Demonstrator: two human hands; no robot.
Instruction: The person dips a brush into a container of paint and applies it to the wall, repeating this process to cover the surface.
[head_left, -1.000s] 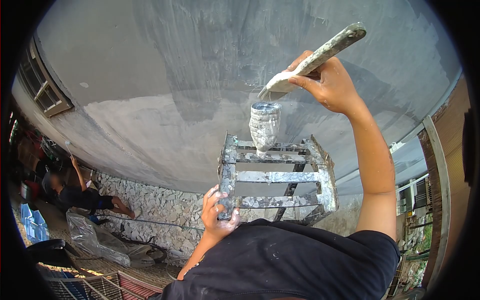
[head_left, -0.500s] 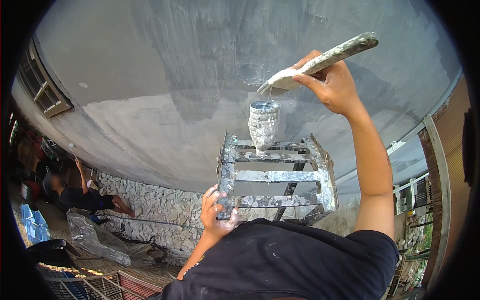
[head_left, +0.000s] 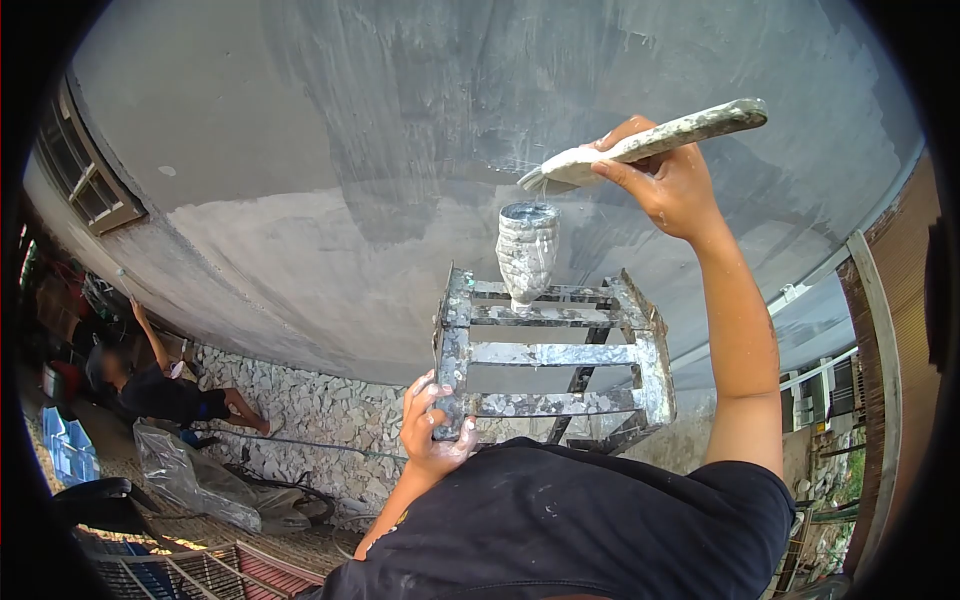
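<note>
My right hand [head_left: 665, 182] is closed around a paintbrush [head_left: 690, 128] whose handle is crusted with white and dark paint. The brush tilts down to the left, and its wet bristles hang just over the mouth of a container [head_left: 527, 250] like a cut-down, upturned plastic bottle, coated in pale paint. Grey-white liquid shows inside the rim. The container stands on the far slats of a paint-spattered step stand [head_left: 555, 353]. My left hand [head_left: 436, 430], its fingers flecked with white, grips the stand's left edge near my body.
A curved-looking grey wall [head_left: 300, 230] with lighter and darker coated patches rises ahead. Below left, another person [head_left: 165, 390] reaches to the wall over broken stones [head_left: 310, 405]. Plastic sheeting [head_left: 195, 475] and a blue crate [head_left: 68, 447] lie nearby. A wooden post [head_left: 880, 370] stands right.
My right hand and the brush have shifted slightly down and right, the handle tilting less steeply. The other person's raised arm has moved left. My left hand has stayed put.
</note>
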